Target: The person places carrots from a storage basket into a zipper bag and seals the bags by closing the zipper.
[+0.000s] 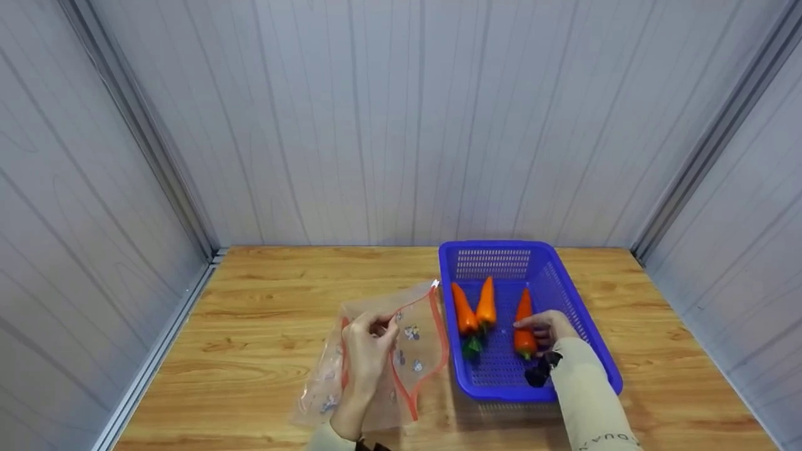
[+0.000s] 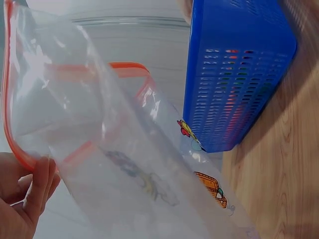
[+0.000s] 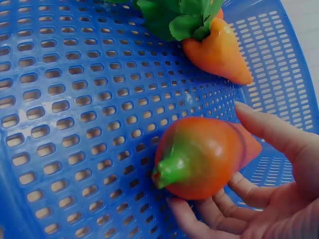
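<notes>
My left hand [image 1: 366,354] pinches the rim of a clear zip bag [image 2: 144,164] with an orange-red seal strip and small cartoon prints. The bag's mouth gapes toward the basket. Inside the blue plastic basket [image 1: 446,300], my right hand [image 1: 552,327] is around a red-orange pepper [image 3: 199,154] with a green stem. Its thumb stands off one side of the pepper, while the other fingers lie along and partly under the opposite side. Two orange carrots [image 1: 464,310] with green leafy tops [image 3: 174,17] lie at the basket's left.
The basket stands on a wood-grain table [image 1: 250,351], close to the bag's right edge. Pale panel walls [image 1: 388,125] enclose the back and both sides. A black item [image 1: 544,369] sits at the right wrist by the sleeve.
</notes>
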A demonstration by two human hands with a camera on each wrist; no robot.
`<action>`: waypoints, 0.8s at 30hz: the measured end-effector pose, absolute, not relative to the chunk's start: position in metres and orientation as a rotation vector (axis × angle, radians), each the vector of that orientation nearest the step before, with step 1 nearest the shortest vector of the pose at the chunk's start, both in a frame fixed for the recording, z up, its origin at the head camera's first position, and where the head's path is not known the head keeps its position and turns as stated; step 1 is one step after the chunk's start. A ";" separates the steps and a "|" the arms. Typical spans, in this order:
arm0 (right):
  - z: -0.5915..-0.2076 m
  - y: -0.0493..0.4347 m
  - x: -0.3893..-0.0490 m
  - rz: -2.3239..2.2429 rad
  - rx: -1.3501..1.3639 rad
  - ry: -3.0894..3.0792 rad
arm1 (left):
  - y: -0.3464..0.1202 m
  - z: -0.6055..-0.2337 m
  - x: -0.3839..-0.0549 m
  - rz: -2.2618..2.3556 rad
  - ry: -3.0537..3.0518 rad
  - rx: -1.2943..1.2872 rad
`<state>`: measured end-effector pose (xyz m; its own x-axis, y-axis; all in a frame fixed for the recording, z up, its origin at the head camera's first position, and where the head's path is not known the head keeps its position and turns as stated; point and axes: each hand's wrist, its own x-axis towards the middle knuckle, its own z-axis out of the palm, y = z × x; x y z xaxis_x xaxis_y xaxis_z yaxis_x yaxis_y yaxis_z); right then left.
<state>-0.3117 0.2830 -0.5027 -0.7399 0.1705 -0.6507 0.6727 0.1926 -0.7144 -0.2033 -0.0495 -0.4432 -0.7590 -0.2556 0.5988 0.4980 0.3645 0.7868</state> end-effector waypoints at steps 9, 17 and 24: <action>-0.500 0.284 -0.315 -1.577 0.756 2.033 | -0.049 -0.441 -0.206 -1.397 -1.975 -0.227; -0.501 0.284 -0.317 -1.612 0.735 2.020 | -0.050 -0.441 -0.206 -1.391 -1.969 -0.228; -0.500 0.281 -0.323 -1.600 0.691 1.987 | -0.050 -0.440 -0.205 -1.409 -1.965 -0.231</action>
<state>-0.3226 0.2809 -0.5001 -0.7500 0.0793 -0.6567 0.6585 0.1830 -0.7300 -0.2055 -0.0499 -0.4401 -0.7407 -0.2437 0.6260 0.5145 0.3933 0.7619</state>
